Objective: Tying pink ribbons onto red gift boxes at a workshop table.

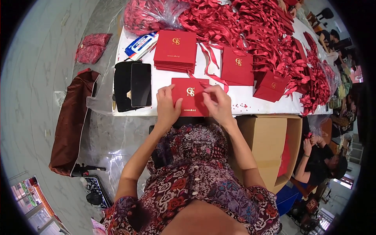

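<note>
A flat red paper bag [189, 102] with a gold emblem lies before me at the table's near edge. My left hand [168, 105] grips its left side, with the thumb resting on its face. Over its right side is my right hand [218, 102], thumb and fingertips drawn together near the upper right corner. What that pinch holds, if anything, is too small to make out. A neat stack of matching red bags [175, 51] sits just beyond. Loose red ribbon [211, 58] trails beside the stack and passes behind my right hand.
Left of the bag are a black pouch [120, 86], a dark phone [141, 85] and a wipes packet [141, 46]. More red bags [237, 66] and heaped ribbons [270, 43] cover the right. A cardboard box [268, 145] stands by my right arm. A co-worker [319, 160] sits beyond it.
</note>
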A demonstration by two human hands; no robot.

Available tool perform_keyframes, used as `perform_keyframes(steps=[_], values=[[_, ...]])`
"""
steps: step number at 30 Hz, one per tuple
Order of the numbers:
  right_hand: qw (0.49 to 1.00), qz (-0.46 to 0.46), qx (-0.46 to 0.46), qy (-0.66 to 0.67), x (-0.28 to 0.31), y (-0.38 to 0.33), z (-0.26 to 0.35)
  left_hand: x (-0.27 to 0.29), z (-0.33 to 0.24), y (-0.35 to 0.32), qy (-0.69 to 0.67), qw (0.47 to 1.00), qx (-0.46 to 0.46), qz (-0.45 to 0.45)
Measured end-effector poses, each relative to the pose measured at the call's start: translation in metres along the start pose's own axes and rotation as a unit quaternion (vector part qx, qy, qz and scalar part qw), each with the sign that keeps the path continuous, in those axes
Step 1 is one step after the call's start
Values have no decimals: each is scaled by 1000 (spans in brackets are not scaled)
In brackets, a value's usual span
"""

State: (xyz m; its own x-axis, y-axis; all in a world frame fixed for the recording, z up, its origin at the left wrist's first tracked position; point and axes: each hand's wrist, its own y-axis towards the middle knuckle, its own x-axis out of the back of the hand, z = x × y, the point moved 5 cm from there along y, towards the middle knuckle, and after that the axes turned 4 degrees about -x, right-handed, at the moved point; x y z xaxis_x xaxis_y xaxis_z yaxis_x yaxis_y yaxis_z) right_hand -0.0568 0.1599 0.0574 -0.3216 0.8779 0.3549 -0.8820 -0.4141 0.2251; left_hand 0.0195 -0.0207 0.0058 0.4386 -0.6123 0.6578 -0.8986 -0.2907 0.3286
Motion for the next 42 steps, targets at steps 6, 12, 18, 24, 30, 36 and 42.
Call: perform_keyframes(steps=[6, 12, 18, 24, 30, 36, 42], values=[[988, 33, 71, -133, -27, 7, -30, -14, -6, 6, -66, 994, 62, 59], [983, 16, 42, -176, -37, 8, -39, -19, 6, 24, 27, 995, -11, 93], [977, -12, 44, -207, -41, 12, -38, -21, 0, 28, -25, 997, -19, 75], [984, -13, -70, -163, -46, 17, -40, -15, -11, 33, -23, 997, -65, 45], [984, -33, -71, -160, -52, 15, -33, -15, -14, 33, 2, 993, -111, 27], [974, -44, 6, -223, -59, 10, -27, -17, -9, 33, -72, 994, -48, 69], [985, 20, -9, -169, -51, 16, -25, -14, -10, 36, -86, 993, -46, 61]])
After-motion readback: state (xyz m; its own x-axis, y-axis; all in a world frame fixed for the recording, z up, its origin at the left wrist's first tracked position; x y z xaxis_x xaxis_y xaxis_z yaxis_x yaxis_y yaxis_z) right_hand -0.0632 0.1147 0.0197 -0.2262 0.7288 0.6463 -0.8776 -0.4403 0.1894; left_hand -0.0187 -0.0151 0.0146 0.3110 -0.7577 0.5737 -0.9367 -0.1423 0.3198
